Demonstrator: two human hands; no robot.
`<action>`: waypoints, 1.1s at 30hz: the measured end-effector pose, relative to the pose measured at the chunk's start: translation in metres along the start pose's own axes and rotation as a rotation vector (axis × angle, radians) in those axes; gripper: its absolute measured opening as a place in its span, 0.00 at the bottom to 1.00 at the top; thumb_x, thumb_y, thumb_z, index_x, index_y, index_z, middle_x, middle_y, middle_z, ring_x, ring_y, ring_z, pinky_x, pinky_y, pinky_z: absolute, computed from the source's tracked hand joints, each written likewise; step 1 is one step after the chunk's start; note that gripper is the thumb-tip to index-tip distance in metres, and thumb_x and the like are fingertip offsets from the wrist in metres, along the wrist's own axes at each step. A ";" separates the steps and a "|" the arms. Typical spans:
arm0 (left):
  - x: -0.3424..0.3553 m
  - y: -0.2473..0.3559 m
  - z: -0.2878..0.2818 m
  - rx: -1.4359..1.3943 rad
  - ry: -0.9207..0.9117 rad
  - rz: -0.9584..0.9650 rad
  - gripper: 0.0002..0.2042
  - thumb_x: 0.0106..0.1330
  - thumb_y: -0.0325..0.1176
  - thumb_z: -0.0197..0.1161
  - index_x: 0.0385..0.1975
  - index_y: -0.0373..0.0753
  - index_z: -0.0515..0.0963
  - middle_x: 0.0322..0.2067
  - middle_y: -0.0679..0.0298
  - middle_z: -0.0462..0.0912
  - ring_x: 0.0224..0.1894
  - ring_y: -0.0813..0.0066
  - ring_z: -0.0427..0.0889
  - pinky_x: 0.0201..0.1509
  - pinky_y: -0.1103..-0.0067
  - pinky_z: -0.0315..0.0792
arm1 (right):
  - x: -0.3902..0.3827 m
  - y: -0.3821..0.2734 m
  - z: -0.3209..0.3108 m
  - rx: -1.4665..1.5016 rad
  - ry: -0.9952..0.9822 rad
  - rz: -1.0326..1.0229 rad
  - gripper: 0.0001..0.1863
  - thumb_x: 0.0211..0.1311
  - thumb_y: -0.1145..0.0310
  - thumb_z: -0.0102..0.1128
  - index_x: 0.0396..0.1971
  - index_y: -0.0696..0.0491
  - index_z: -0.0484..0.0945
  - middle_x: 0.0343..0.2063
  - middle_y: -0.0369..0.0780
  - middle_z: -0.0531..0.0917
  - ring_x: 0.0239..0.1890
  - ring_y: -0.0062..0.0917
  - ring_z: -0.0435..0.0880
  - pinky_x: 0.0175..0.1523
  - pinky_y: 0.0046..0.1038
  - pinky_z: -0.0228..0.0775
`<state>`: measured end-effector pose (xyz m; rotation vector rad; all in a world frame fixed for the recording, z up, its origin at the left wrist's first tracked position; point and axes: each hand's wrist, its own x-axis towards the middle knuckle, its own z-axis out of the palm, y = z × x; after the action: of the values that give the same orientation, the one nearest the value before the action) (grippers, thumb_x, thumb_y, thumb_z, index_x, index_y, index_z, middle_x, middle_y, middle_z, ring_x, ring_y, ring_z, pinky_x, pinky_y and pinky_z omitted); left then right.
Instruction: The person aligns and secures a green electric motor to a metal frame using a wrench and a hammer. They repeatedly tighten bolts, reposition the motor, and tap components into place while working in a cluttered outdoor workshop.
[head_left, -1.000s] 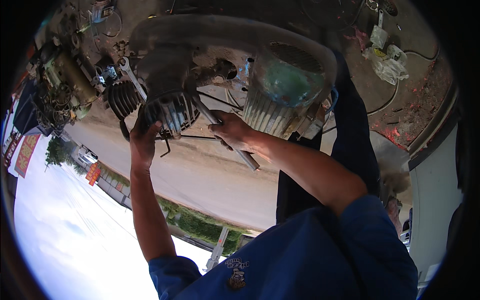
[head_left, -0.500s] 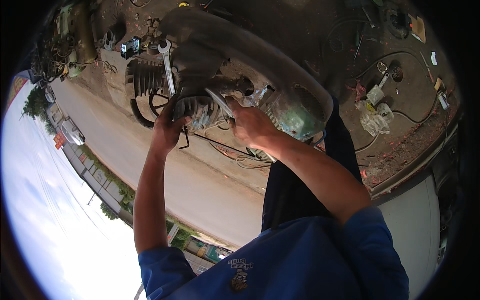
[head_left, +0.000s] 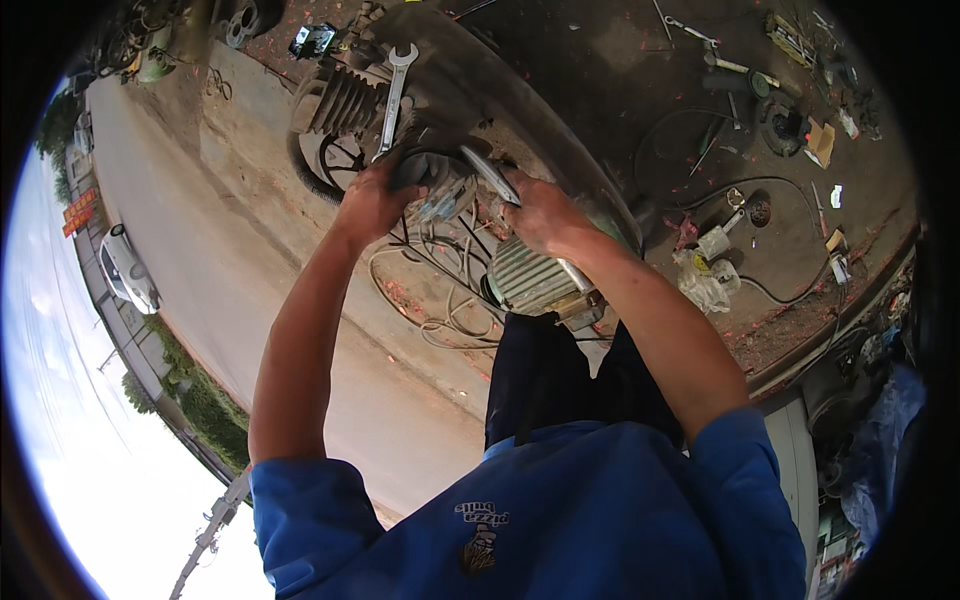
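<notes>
A dark, worn machine housing (head_left: 500, 85) spans the upper middle, with a black finned cylinder (head_left: 340, 100) at its left and a green ribbed motor (head_left: 530, 280) below. An open-ended wrench (head_left: 393, 95) stands out above my left hand (head_left: 380, 200), whose fingers curl around the housing's lower part; what they grip is hidden. A bent black rod (head_left: 402, 232) hangs below that hand. My right hand (head_left: 535, 210) is closed round a long steel bar (head_left: 485, 165), which slants from the housing down to the right, partly behind my forearm.
Loose cables (head_left: 450, 310) lie under the machine. Scattered tools, a round dark part (head_left: 775, 125), cardboard (head_left: 820, 145) and a plastic bag (head_left: 700, 285) lie on the dirty floor at right. A road (head_left: 180, 250) with a white car (head_left: 128, 268) runs along the left.
The view has shifted, so the machine and both hands sit higher in the picture and more cables and floor show. Both hands keep their grips, the right one still on the bar.
</notes>
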<state>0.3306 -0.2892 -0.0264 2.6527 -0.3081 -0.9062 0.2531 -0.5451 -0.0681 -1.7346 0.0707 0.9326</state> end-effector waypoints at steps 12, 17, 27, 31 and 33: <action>-0.020 -0.036 -0.014 -0.215 0.077 0.080 0.32 0.62 0.57 0.62 0.57 0.36 0.75 0.53 0.47 0.78 0.58 0.51 0.75 0.62 0.65 0.69 | -0.070 -0.008 0.086 0.128 0.320 0.272 0.20 0.64 0.67 0.55 0.51 0.64 0.73 0.36 0.51 0.82 0.41 0.38 0.81 0.50 0.36 0.70; -0.097 -0.079 -0.008 -0.707 0.748 0.099 0.15 0.66 0.40 0.63 0.44 0.34 0.80 0.41 0.51 0.82 0.44 0.54 0.81 0.50 0.68 0.74 | -0.124 -0.028 0.163 0.126 0.182 0.524 0.21 0.65 0.69 0.56 0.57 0.57 0.71 0.20 0.35 0.76 0.18 0.19 0.73 0.23 0.27 0.67; -0.273 -0.201 0.239 -0.983 0.501 -0.565 0.15 0.66 0.37 0.60 0.43 0.33 0.81 0.39 0.50 0.85 0.42 0.56 0.84 0.50 0.70 0.75 | -0.014 -0.055 0.237 -0.386 0.228 0.197 0.15 0.67 0.66 0.56 0.47 0.61 0.72 0.18 0.35 0.74 0.17 0.22 0.72 0.23 0.29 0.66; -0.323 -0.220 0.320 -0.960 0.330 -0.707 0.15 0.66 0.38 0.60 0.44 0.33 0.82 0.40 0.50 0.85 0.43 0.56 0.84 0.51 0.69 0.75 | 0.006 -0.055 0.235 -0.130 0.302 0.386 0.15 0.67 0.65 0.56 0.47 0.59 0.73 0.17 0.35 0.73 0.17 0.23 0.73 0.23 0.30 0.66; -0.331 -0.223 0.335 -0.969 0.290 -0.742 0.15 0.66 0.38 0.60 0.44 0.33 0.82 0.40 0.49 0.85 0.44 0.55 0.84 0.51 0.69 0.75 | 0.007 -0.051 0.232 -0.217 0.226 0.294 0.13 0.67 0.65 0.56 0.45 0.59 0.73 0.16 0.35 0.73 0.17 0.22 0.73 0.23 0.30 0.65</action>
<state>-0.1124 -0.0592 -0.1748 1.8744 0.9881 -0.5802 0.1556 -0.3292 -0.0505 -2.0645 0.3941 0.9788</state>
